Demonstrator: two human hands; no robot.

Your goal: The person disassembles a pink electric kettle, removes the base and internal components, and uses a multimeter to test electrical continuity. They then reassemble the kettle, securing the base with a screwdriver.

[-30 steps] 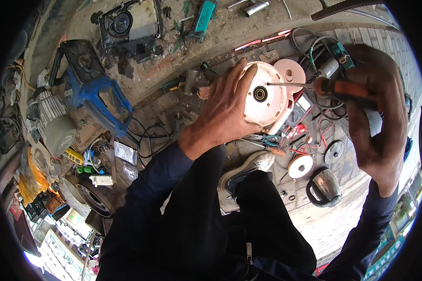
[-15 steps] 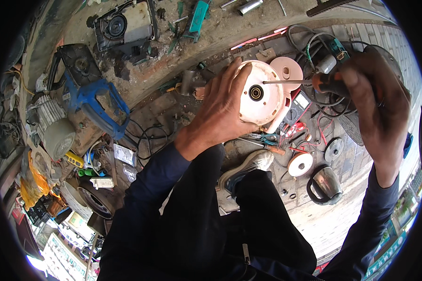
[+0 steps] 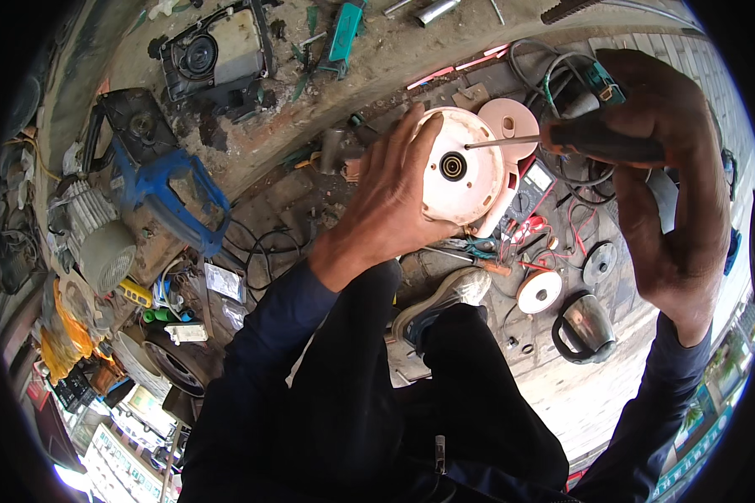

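Note:
My left hand [image 3: 376,199] grips a pale pink appliance, by its looks an electric kettle [image 3: 438,186], around its round rim. Its underside faces me, with a black ringed socket in the middle. My right hand [image 3: 684,159] is closed on the dark handle of a screwdriver [image 3: 503,142]. The thin metal shaft reaches left, and its tip sits at a small hole above the socket. Whether a screw is in that hole, I cannot tell. Behind the round underside shows a pink rounded part [image 3: 512,121] with an oval hole.
Below the kettle lie a multimeter [image 3: 529,191], an orange-handled screwdriver [image 3: 492,267], a white disc [image 3: 539,292], a dark disc [image 3: 599,263] and a metal jug [image 3: 591,329]. To the left stand a blue tool frame [image 3: 166,189] and a motor [image 3: 92,230]. Cables [image 3: 554,80] coil at upper right.
My right hand has turned about the screwdriver handle and shifted its fingers. The tip stays at the same hole. The kettle sits slightly further left in view.

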